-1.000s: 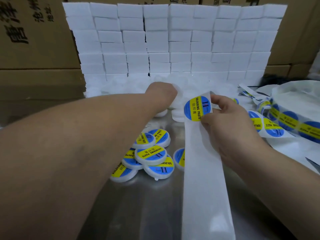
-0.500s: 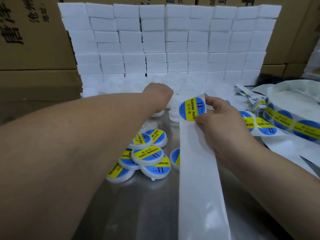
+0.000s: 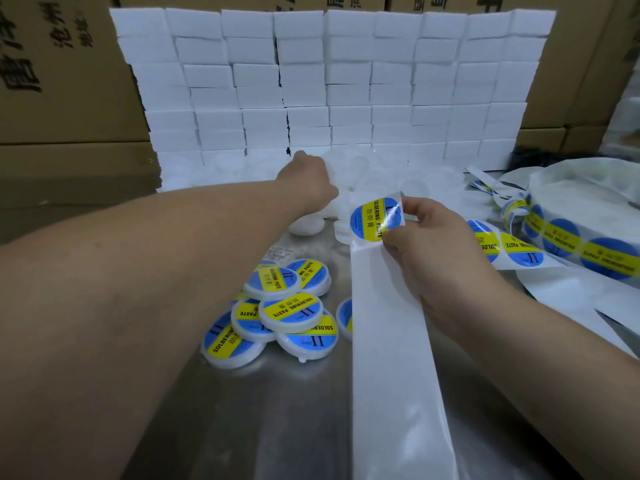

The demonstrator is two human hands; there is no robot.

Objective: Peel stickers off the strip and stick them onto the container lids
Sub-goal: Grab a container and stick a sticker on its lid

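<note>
Left hand [image 3: 308, 183]: my arm reaches out to the heap of plain white lids [image 3: 367, 174] at the back of the table [image 3: 242, 427]. The back of the hand hides my fingers, so I cannot tell whether they grasp a lid or lie loose.
Right hand [image 3: 429, 247]: grasping the strip [image 3: 391, 358]; my thumb and fingertips pinch its top end and hold it up above the table.
Sticker [image 3: 375, 219]: 1 round blue and yellow sticker reading SOLDERING PASTE sits at the top end of the strip, just beside my thumb.
Strip: below the sticker the white backing is bare and runs toward me, out of the bottom of the view.
Labelled lids [image 3: 291, 308]: a small overlapping heap between my 2 forearms, left of the strip; 1 lid is partly hidden behind the strip.
Sticker roll [image 3: 585, 244]: on the table to the right of my right hand, with loose loops of stickers beside it.
Foam blocks [image 3: 329, 81]: white, stacked like a wall behind the plain lids.
Cardboard boxes [image 3: 52, 81]: behind the blocks.
</note>
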